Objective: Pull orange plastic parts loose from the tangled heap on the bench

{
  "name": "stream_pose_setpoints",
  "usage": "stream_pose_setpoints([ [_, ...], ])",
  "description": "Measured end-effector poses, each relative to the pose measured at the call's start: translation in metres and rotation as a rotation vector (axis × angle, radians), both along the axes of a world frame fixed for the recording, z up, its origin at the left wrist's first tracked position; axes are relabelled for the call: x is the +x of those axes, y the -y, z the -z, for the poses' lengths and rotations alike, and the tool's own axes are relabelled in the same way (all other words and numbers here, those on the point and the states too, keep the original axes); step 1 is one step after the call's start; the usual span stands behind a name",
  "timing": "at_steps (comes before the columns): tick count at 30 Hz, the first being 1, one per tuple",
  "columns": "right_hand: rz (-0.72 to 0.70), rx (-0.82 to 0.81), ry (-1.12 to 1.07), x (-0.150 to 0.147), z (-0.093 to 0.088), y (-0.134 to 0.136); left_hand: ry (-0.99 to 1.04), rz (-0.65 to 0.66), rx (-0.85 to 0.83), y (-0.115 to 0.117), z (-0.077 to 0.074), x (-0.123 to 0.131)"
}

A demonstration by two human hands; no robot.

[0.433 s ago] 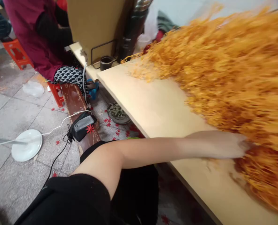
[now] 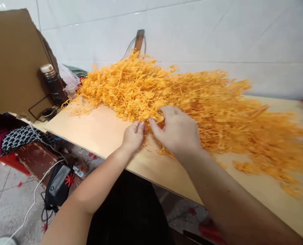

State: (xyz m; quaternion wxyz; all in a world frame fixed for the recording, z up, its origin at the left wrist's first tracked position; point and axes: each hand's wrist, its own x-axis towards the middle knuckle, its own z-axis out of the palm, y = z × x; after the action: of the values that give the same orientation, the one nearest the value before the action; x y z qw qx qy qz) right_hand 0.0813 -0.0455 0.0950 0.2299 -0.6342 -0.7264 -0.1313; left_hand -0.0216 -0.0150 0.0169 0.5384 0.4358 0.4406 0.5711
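Observation:
A long heap of orange dried flower sprigs (image 2: 141,86) lies across the pale wooden table (image 2: 87,131). At its front edge my left hand (image 2: 133,136) is closed, thumb and fingers pressed together at some thin stems. Just right of it, my right hand (image 2: 180,131) curls over the sprigs, its thumb and fingers gripping part of the heap from above. The two hands nearly touch. Loose sprigs hang below the right palm, and the fingertips are partly hidden among the flowers.
Behind the heap stands a white tiled wall (image 2: 204,37). To the left are a cardboard sheet (image 2: 13,61), a thermos (image 2: 51,83) and a dark cup (image 2: 48,114). A black speaker-like box (image 2: 59,185) with cords sits on a brown bench below. A seated person's patterned sleeve (image 2: 21,137) shows at far left.
The view has swung right toward the heap. My left hand, earlier stretched into the flowers, is now drawn closer at the front edge, and my right hand has come into view beside it.

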Motion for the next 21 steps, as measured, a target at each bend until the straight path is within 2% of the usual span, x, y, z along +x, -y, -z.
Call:
stream_pose_setpoints([
  [3,-0.117,0.064,-0.121,0.006,0.009,0.000,0.171,0.019,-0.039,0.002,-0.013,-0.003],
  [6,-0.237,0.131,-0.186,0.014,0.019,0.004,0.401,0.165,-0.156,0.005,-0.026,-0.008],
  [10,-0.218,0.167,-0.106,0.009,0.028,0.014,0.492,0.362,-0.179,0.004,-0.033,-0.012],
  [12,-0.185,0.177,-0.075,0.002,0.032,0.020,0.498,0.369,-0.185,0.003,-0.032,-0.013],
  [16,-0.203,0.144,-0.040,-0.007,0.037,0.027,0.427,0.283,-0.235,0.000,-0.030,-0.012],
  [21,-0.206,-0.022,-0.058,-0.009,0.032,0.030,0.365,0.320,-0.274,-0.003,-0.029,-0.012],
])
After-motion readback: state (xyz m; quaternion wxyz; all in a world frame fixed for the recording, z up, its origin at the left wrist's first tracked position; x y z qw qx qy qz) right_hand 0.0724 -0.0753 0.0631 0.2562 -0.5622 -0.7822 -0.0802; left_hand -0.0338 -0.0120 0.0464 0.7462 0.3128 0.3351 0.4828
